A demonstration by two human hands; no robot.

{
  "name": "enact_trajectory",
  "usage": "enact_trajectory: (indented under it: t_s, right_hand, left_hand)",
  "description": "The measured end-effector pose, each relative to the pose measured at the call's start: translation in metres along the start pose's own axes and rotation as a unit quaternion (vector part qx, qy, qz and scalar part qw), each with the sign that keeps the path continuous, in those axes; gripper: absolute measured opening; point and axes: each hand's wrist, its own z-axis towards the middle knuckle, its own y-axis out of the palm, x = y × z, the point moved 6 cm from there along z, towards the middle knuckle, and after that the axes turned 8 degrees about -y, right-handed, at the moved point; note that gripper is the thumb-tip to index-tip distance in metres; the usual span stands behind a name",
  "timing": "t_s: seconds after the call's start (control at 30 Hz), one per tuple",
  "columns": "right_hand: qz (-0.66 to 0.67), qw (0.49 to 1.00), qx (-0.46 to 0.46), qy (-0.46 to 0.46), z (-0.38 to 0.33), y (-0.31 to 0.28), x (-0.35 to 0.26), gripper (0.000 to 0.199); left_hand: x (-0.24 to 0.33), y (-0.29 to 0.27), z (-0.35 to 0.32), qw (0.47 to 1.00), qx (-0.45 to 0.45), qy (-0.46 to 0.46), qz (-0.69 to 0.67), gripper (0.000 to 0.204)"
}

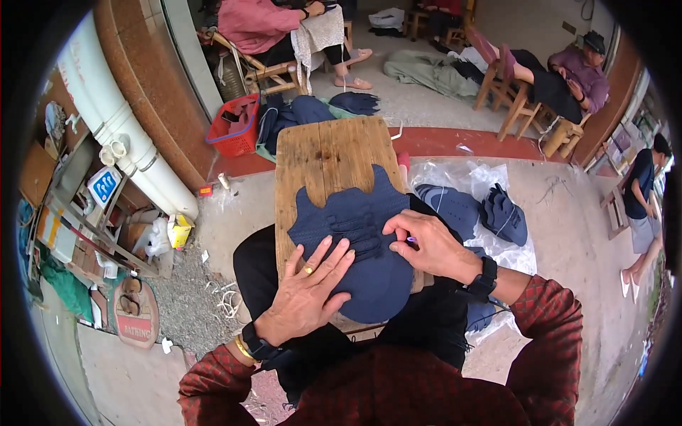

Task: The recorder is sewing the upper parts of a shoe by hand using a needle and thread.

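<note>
Pale concrete floor (241,192) spreads around a wooden bench top (327,153), which stands in front of the person. On its near part lies a dark blue fabric piece (376,291), with two pointed corners toward the far side and dark cords (355,231) across its middle. The left hand (310,287) is laid flat on the left part of this piece, its fingers extended and not closed on anything. The right hand (430,245), over the right part, has its fingers bent, with thumb and forefinger closed on a small purple object (412,240) (it is too small to tell what kind). To the right, more dark blue pieces (449,211) rest on clear plastic sheeting (522,252). Beyond the bench, at far left, stands a red basket (233,146); at far right, a person (581,78) sits with legs raised.
</note>
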Motion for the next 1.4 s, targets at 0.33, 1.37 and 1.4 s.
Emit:
enact_trajectory:
  t_s: [0.33, 1.37, 1.4]
  right_hand:
    - [-0.003, 1.0, -0.024, 0.007, 0.055, 0.006, 0.03, 0.014]
    - [-0.088, 0.981, -0.172, 0.016, 0.071, -0.007, 0.051, 0.023]
    - [-0.09, 0.982, -0.161, -0.032, 0.067, -0.014, 0.044, 0.023]
  left_hand:
    - [0.003, -0.018, 0.026, 0.998, 0.045, -0.023, -0.045, 0.079]
    - [-0.016, 0.005, 0.029, 0.999, 0.005, -0.034, 0.022, 0.103]
    - [-0.019, 0.001, 0.029, 0.996, 0.026, -0.074, 0.042, 0.098]
